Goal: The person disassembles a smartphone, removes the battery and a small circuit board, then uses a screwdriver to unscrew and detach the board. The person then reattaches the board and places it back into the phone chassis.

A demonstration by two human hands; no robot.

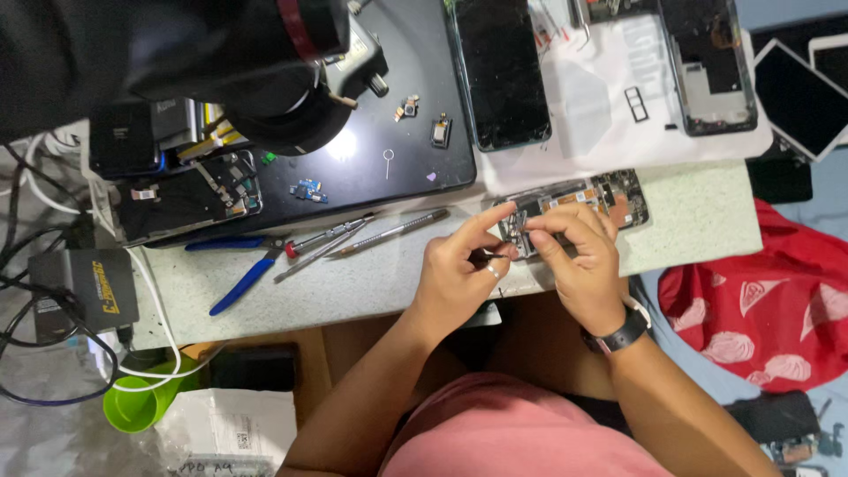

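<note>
black adapter box (99,287), yellow label, left; both hands on opened phone (574,205).

Colours on my bench — catalogue entry

Worktop (371,283) pale speckled grey-green; mat (415,106) glossy black; pliers (243,278) with blue handles; screwdriver (331,234) silver with a red collar; cup (132,405) lime green; cloth (760,309) red, patterned with white shell shapes; my shirt (521,424) salmon pink; my watch strap (623,334) black; power adapter (97,287) black with yellow print — cables (150,300) white and black.
</note>
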